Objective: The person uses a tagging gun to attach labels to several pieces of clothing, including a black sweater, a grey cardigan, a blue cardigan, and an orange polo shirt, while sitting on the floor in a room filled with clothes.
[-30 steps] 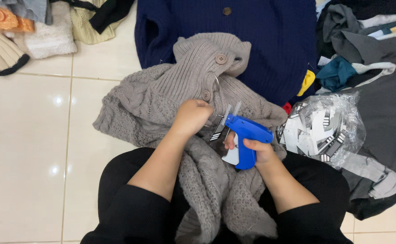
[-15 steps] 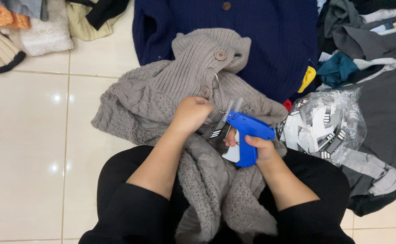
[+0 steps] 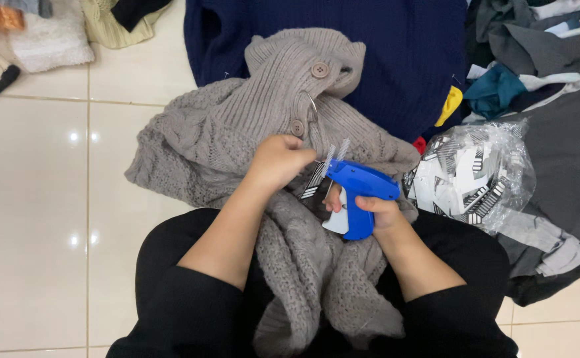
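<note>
Bulging clear plastic bag [image 3: 502, 192] of paper tags [image 3: 459, 182] (black-and-white striped).

blue tagging gun [image 3: 359, 192], grey-beige cable-knit cardigan [image 3: 237, 126], navy sweater [image 3: 382, 53], black-and-white striped tags [image 3: 465, 176], cream floor tiles [image 3: 31, 199].

Glossy cream floor tiles [image 3: 38, 199] with thin grout lines reflect small ceiling lights. Heaps of clothes [image 3: 548, 59] border the floor on the right and top left.

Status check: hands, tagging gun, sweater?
Right hand grips blue tagging gun. Left hand pinches grey knit sweater at gun's tip. Nothing between them.
</note>
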